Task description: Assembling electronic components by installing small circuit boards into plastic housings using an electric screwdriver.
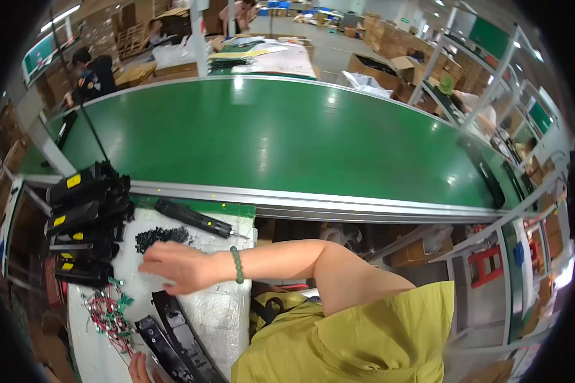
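My right hand (pixel 184 267) reaches across the white padded work surface (pixel 220 319), palm down. Its fingers are slightly blurred, with the thumb apart from them, and nothing shows in them. Just beyond it lies a heap of small black parts (pixel 163 237). My left hand (pixel 140 369), cut off by the lower edge, has its fingers at the side of a short black plastic housing (pixel 163 350); its grip is partly hidden. Beside that rests a longer black plastic housing (pixel 184 337). A tangle of red and green wired parts (pixel 110 311) lies to the left.
Several black cartridges with yellow labels (pixel 86 210) are stacked at the left. A black electric screwdriver (pixel 193 217) lies near the far edge of the work surface. Beyond a metal rail runs a wide green conveyor belt (pixel 262 137). Other people work farther off, left and right.
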The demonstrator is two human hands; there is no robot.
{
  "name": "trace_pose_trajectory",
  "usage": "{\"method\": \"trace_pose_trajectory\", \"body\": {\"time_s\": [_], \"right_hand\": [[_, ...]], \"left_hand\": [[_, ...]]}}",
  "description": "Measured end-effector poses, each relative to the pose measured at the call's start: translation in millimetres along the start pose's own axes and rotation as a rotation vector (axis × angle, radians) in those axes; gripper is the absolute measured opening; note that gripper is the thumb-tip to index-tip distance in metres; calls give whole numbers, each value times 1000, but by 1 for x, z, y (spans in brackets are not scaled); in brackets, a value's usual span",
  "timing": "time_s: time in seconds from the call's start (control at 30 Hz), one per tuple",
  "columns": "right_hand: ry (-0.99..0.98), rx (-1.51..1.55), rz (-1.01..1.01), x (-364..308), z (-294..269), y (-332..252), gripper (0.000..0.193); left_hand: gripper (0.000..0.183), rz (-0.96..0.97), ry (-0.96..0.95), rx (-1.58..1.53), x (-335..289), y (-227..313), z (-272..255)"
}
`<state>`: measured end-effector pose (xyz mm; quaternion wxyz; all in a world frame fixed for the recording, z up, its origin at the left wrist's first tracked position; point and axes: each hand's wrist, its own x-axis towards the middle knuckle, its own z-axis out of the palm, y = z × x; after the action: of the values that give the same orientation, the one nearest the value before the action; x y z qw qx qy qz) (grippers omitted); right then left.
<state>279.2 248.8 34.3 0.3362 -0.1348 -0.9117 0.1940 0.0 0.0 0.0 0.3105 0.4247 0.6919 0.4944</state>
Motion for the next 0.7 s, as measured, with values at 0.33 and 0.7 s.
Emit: {"method": "trace_pose_trajectory", "body": {"time_s": [0.33, 0.7], "right_hand": [[-296, 121, -205, -10, 10, -16, 49], [-360, 138, -353, -10, 56, -38, 37]], "left_hand": [[49, 36, -131, 455, -30, 41, 70], [27, 177, -14, 461, -14, 44, 61]]}}
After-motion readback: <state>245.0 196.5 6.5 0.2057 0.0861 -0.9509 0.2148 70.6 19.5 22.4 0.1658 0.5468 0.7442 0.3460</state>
